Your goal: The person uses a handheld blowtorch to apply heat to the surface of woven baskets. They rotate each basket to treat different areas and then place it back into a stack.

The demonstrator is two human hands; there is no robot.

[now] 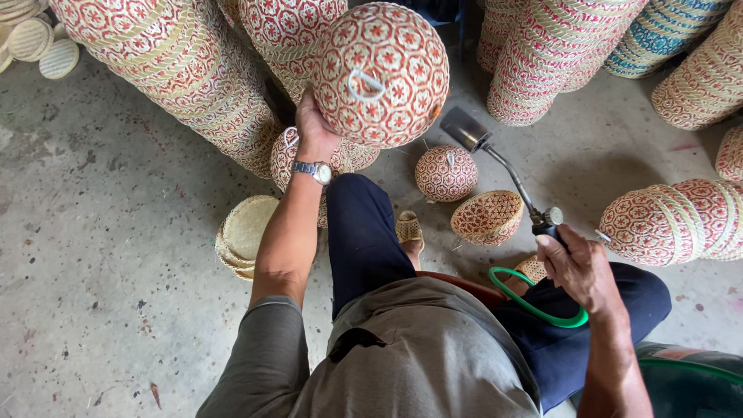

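Grey concrete floor [101,255] is spreading under everything, and long stacks of woven red-and-cream baskets [178,62] are leaning all around; I am counting about seven stacks, one of them blue-green [658,35] at the far right. A person is sitting low in dark trousers and a grey shirt. The left hand [313,128], with a wristwatch [313,171] on it, is gripping one round woven lid [381,73] from beneath and lifting it up, its small white loop handle facing us. The right hand [576,267] is closing around the grip of a gas torch [495,159], whose nozzle is pointing up toward the lid's lower edge, just short of it. One green hose [534,306] is looping over the lap. Two loose pieces are lying by the sandalled foot: another domed lid [446,173] and an open basket [487,217]. A small pile of plain trays [244,232] is sitting to the left.
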